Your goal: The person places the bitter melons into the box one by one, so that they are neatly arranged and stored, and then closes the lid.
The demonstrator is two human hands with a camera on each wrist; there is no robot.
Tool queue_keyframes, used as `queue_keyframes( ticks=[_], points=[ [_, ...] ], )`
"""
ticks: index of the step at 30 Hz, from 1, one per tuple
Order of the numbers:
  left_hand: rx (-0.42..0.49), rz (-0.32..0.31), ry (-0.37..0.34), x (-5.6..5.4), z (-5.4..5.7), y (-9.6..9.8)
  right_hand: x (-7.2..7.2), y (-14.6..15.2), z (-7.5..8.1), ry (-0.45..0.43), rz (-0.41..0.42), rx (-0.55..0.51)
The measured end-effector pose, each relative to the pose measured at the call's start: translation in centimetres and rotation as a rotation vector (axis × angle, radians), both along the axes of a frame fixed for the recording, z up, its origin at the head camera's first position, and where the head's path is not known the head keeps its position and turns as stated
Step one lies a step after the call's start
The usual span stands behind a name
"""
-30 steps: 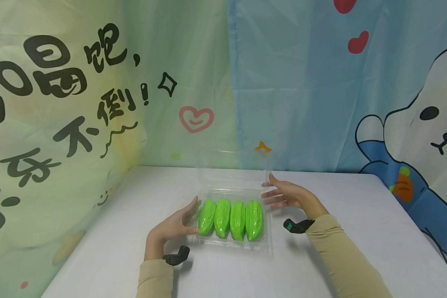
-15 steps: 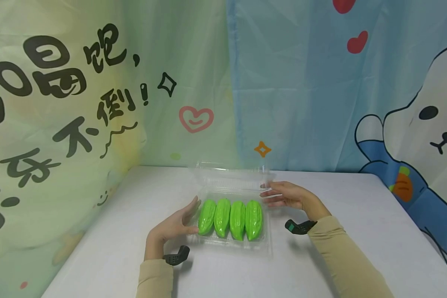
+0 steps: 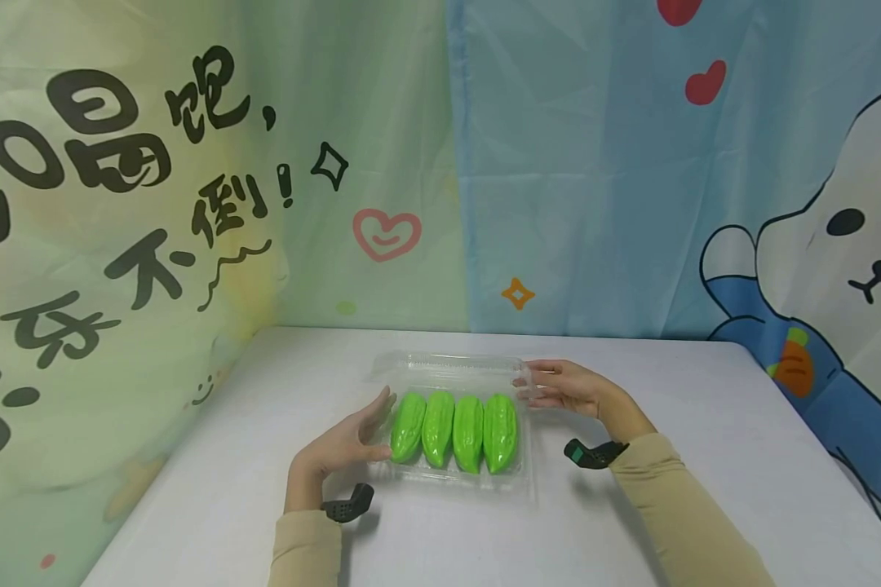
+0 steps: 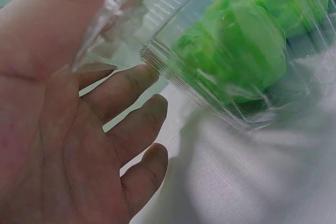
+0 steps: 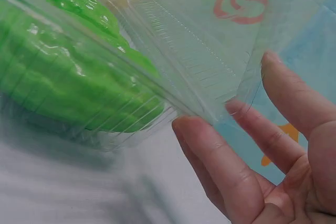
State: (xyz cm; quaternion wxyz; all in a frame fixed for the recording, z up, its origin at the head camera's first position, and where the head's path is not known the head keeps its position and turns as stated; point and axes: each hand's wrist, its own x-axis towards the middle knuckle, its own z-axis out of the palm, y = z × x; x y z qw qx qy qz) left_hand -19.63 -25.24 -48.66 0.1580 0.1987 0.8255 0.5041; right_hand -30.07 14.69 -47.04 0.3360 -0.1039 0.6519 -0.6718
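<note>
Several glossy green vegetables with ridged, bumpy skins, looking like plastic bitter melons, lie side by side in a clear plastic clamshell box. Its raised lid tilts over the box's far side. My left hand rests at the left wall, thumb by the front corner, fingers fairly straight along the side. My right hand is at the far right corner, its fingertips on the edge of the lid. In the right wrist view, the thumb and loosely bent fingers stand spread around the lid's corner.
The box stands on a white-covered table. Behind hangs a printed cloth with lettering, hearts and a cartoon bear. A black wrist device sits below the left hand, another wrist device below the right.
The lid has swung from upright down toward the box, its top edge lower now. My right hand has lowered slightly with it. The left hand and the green vegetables stay in place.
</note>
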Motion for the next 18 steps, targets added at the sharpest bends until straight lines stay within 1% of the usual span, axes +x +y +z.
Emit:
queue_keyframes(
  ticks=[4, 7, 14, 18],
  points=[
    [-0.019, 0.044, -0.027, 0.1, -0.1, 0.0, 0.1, 0.0, -0.3, 0.024, -0.033, 0.042],
    [-0.018, 0.073, -0.053, 0.1, -0.2, 0.0, 0.2, 0.0, -0.5, 0.042, -0.037, 0.059],
    [0.001, 0.079, -0.055, 0.1, -0.6, 0.0, 0.3, 0.0, -1.1, 0.075, -0.025, 0.047],
    [0.012, 0.093, -0.074, 0.2, -0.7, 0.0, 0.3, -0.2, -1.3, 0.078, -0.038, 0.029]
  ],
)
